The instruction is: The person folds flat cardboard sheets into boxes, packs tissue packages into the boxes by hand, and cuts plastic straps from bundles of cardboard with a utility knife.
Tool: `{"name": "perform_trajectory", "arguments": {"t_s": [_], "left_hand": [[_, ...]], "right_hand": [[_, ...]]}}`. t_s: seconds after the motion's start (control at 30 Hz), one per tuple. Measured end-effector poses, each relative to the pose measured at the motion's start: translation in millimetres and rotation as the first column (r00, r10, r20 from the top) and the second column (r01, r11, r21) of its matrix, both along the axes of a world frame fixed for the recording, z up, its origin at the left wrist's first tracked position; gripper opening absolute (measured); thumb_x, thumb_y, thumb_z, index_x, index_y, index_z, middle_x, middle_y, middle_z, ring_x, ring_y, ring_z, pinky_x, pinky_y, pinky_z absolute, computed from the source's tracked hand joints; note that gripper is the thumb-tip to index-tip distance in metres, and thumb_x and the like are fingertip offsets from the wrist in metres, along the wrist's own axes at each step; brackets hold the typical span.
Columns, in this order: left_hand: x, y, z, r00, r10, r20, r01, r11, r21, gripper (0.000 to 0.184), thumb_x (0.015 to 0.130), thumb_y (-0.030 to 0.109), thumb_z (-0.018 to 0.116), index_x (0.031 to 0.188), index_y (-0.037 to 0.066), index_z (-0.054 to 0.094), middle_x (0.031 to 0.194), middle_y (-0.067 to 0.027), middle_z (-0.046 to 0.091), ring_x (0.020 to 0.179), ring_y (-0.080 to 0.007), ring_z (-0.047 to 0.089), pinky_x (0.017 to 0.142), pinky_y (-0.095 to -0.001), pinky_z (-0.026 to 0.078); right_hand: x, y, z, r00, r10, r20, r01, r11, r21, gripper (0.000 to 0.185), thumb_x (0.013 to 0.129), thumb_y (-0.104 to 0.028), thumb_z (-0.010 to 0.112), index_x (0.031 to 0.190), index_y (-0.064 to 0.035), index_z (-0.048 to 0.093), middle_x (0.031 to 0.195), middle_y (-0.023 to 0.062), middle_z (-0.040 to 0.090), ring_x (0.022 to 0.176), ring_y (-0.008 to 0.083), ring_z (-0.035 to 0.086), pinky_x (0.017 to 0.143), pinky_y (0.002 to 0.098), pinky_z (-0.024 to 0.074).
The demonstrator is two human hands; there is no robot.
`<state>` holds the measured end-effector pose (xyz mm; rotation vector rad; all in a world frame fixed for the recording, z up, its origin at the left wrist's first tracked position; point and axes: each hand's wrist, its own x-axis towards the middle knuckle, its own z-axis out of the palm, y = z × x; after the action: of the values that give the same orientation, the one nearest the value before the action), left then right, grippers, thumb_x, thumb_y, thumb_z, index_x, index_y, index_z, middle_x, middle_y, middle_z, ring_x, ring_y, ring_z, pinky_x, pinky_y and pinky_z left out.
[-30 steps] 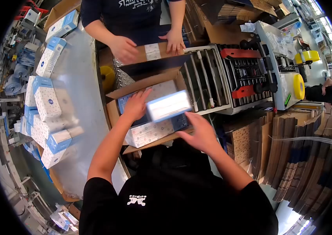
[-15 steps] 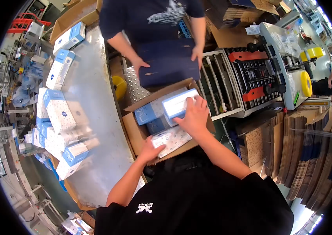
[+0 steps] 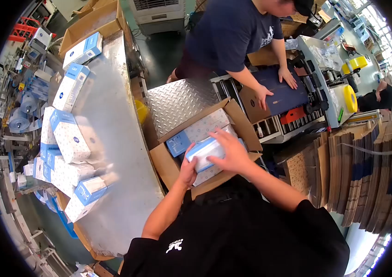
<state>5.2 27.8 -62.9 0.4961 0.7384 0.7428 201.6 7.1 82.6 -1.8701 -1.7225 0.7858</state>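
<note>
An open cardboard carton (image 3: 166, 167) sits in front of me. Inside it, a blue-and-white patterned pack (image 3: 179, 144) lies along the far side, and another white patterned pack (image 3: 208, 174) is along the near side, partly covered. Between my hands is a white pack with a blue edge (image 3: 205, 156), over the middle of the carton. My left hand (image 3: 188, 169) grips its left end, thumb on top. My right hand (image 3: 231, 153) holds its right part with spread fingers; some fingertips are hidden.
Several blue-and-white packs (image 3: 70, 136) stand and lie on the metal table (image 3: 124, 184) at left. A co-worker (image 3: 233, 39) presses a dark folded carton (image 3: 281, 92) on the roller machine (image 3: 270, 129). Flattened cardboard (image 3: 357, 175) is stacked at right.
My right hand has brought the pack left and nearer, turning it. My left hand has moved from the near pack onto it. The co-worker has shifted right with the dark carton.
</note>
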Motion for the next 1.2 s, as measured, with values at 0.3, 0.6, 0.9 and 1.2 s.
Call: {"name": "perform_trajectory", "arguments": {"t_s": [0.3, 0.6, 0.9, 1.2], "left_hand": [[-72, 7, -66, 0.523, 0.273, -0.807, 0.409, 0.751, 0.519, 0.041, 0.098, 0.020, 0.060, 0.135, 0.002, 0.055, 0.137, -0.0232, 0.051, 0.131, -0.0405, 0.047, 0.114, -0.0475, 0.035], [40, 18, -43, 0.477, 0.139, -0.868, 0.408, 0.839, 0.359, 0.063, 0.083, 0.023, 0.075, 0.135, -0.004, 0.049, 0.143, -0.0296, 0.045, 0.130, -0.0467, 0.046, 0.111, -0.0482, 0.037], [-35, 10, -111, 0.758, -0.077, -0.647, -0.188, 0.925, -0.330, 0.055, 0.102, 0.037, 0.057, 0.140, -0.003, 0.052, 0.143, -0.0188, 0.055, 0.129, -0.0328, 0.057, 0.102, -0.0459, 0.046], [108, 57, 22, -0.093, -0.279, -0.956, 0.994, 0.023, -0.104, 0.055, 0.101, 0.045, 0.052, 0.148, 0.017, 0.053, 0.169, -0.0175, 0.018, 0.156, -0.0372, 0.017, 0.125, -0.0462, 0.018]], "right_hand": [[-19, 23, -70, 0.944, 0.093, -0.317, -0.128, 0.988, -0.089, 0.048, 0.079, -0.017, 0.078, 0.125, -0.0073, 0.068, 0.127, 0.0161, 0.068, 0.114, 0.0401, 0.064, 0.103, 0.0455, 0.0491], [149, -23, -79, 0.791, -0.276, 0.546, 0.451, 0.866, -0.216, 0.026, 0.087, -0.023, 0.061, 0.098, -0.0018, 0.069, 0.094, 0.0244, 0.071, 0.092, 0.0426, 0.070, 0.083, 0.0517, 0.0561], [139, -53, -104, 0.878, 0.249, 0.408, 0.041, 0.812, -0.583, 0.064, 0.090, -0.041, 0.064, 0.146, -0.0125, 0.050, 0.155, 0.0232, 0.041, 0.138, 0.0380, 0.047, 0.110, 0.0502, 0.0417], [180, -54, -95, 0.710, 0.697, 0.103, -0.502, 0.603, -0.619, 0.111, 0.071, -0.075, 0.074, 0.160, -0.0204, 0.036, 0.167, 0.0203, 0.019, 0.154, 0.0404, 0.019, 0.122, 0.0617, 0.0160]]}}
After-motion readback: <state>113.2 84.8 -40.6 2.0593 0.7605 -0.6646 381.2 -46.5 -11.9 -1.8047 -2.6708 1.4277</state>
